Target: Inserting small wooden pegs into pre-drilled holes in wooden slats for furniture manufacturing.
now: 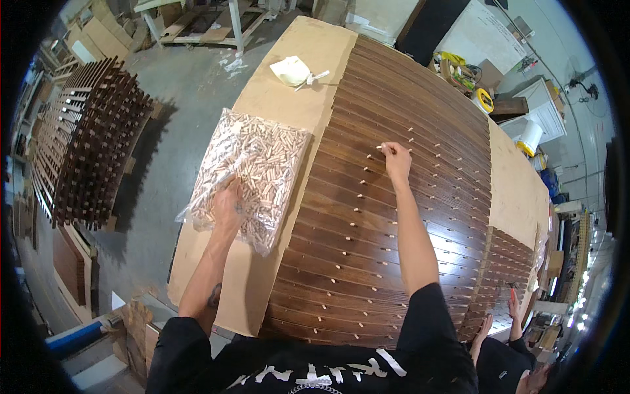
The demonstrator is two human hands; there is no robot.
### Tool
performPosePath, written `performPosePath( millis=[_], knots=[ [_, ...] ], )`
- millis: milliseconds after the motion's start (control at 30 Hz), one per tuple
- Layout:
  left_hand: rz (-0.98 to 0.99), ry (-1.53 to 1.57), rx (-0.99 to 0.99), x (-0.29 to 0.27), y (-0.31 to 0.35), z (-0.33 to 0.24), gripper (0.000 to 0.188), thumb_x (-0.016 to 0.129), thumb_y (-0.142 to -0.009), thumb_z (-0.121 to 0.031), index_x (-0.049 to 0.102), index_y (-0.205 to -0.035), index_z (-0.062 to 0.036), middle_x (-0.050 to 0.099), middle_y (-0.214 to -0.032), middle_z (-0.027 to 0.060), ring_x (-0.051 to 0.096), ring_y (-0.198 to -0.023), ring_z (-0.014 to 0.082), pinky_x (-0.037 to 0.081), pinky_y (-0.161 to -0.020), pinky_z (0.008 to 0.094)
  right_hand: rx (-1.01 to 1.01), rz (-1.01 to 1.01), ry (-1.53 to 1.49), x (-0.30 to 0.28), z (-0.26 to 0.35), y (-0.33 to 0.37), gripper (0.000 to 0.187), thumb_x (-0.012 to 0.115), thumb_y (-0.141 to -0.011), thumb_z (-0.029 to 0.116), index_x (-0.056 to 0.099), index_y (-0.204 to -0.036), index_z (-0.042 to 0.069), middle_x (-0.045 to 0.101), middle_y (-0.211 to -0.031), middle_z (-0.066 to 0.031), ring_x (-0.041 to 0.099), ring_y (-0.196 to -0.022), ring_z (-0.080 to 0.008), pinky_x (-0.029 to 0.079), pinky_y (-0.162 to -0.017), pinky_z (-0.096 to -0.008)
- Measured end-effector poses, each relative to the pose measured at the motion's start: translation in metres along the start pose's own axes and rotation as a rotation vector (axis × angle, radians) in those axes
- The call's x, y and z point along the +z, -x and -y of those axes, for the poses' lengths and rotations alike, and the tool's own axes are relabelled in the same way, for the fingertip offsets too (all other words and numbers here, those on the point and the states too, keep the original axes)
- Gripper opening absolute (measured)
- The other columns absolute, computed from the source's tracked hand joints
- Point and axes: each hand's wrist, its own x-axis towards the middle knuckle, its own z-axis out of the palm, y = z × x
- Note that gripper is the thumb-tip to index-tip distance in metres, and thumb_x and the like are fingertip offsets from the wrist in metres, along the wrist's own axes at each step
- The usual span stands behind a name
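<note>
My left hand (228, 200) reaches into a clear plastic bag (190, 213) full of small wooden dowels (275, 154). Its fingers are drawn together and point down among them; what they hold, if anything, is hidden. Out over the dark brown wooden slats (367, 85), my right hand (396, 161) pinches a pale dowel whose end shows at the fingertips. The slats lie side by side, and rows of dowels (353, 224) stick up from them, left and right of my right forearm.
The bag rests on a tan board (243, 289), near a pale yellow bag (291, 70). Stacked dark slats (98, 144) stand on the floor at left. At lower right, a co-worker's hand (514, 305) holds a red-handled tool (512, 293) over more slats.
</note>
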Motion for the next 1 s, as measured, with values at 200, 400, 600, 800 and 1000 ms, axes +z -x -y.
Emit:
performPosePath(
  millis=[200,400,600,800,1000],
  knots=[
    [0.033,-0.28,0.112,0.004,-0.003,-0.013,0.048,0.067,-0.078,-0.009,0.052,-0.12,0.0102,0.055,-0.121,0.0248,0.048,-0.115,0.0423,0.039,-0.1,0.045,-0.064,0.197,0.336,0.009,0.031,-0.028,0.025,0.065,-0.087,0.037,0.072,-0.091,0.014,0.07,-0.085,-0.0132,0.066,-0.085,-0.0335,0.049,-0.074,-0.0442],
    [0.072,-0.512,0.139,0.014,-0.008,-0.012,0.05,0.066,-0.076,-0.01,0.051,-0.121,0.0083,0.05,-0.125,0.0261,0.046,-0.115,0.0408,0.042,-0.097,0.0459,-0.275,0.068,0.401,0.022,0.033,-0.008,0.027,0.059,-0.09,0.032,0.064,-0.084,0.006,0.066,-0.088,-0.0126,0.063,-0.086,-0.0342,0.049,-0.073,-0.0468],
    [0.36,-0.601,0.156,0.016,-0.007,-0.008,0.073,0.069,-0.063,0.006,0.04,-0.131,0.0052,0.043,-0.129,0.0235,0.043,-0.118,0.0397,0.046,-0.094,0.0469,-0.415,0.001,0.394,0.033,0.039,0.005,0.025,0.055,-0.093,0.029,0.061,-0.083,0.006,0.063,-0.087,-0.0117,0.06,-0.086,-0.0322,0.05,-0.073,-0.0441],
    [0.428,-0.639,0.319,0.015,-0.014,0.0,0.08,0.077,-0.057,0.002,0.04,-0.127,0.0069,0.044,-0.126,0.0255,0.046,-0.115,0.0391,0.05,-0.092,0.0399,-0.359,-0.051,0.544,0.037,0.035,0.004,0.024,0.056,-0.092,0.028,0.059,-0.083,0.006,0.062,-0.087,-0.0132,0.06,-0.088,-0.0334,0.049,-0.074,-0.0464],
    [0.484,-0.621,0.245,-0.002,-0.02,-0.022,0.083,0.085,-0.051,-0.007,0.044,-0.122,0.0048,0.048,-0.123,0.0232,0.048,-0.117,0.0379,0.053,-0.086,0.0379,-0.194,0.154,0.544,0.016,0.052,0.012,0.023,0.057,-0.093,0.028,0.063,-0.095,0.006,0.065,-0.098,-0.0149,0.062,-0.094,-0.0349,0.051,-0.078,-0.0454]
  ],
)
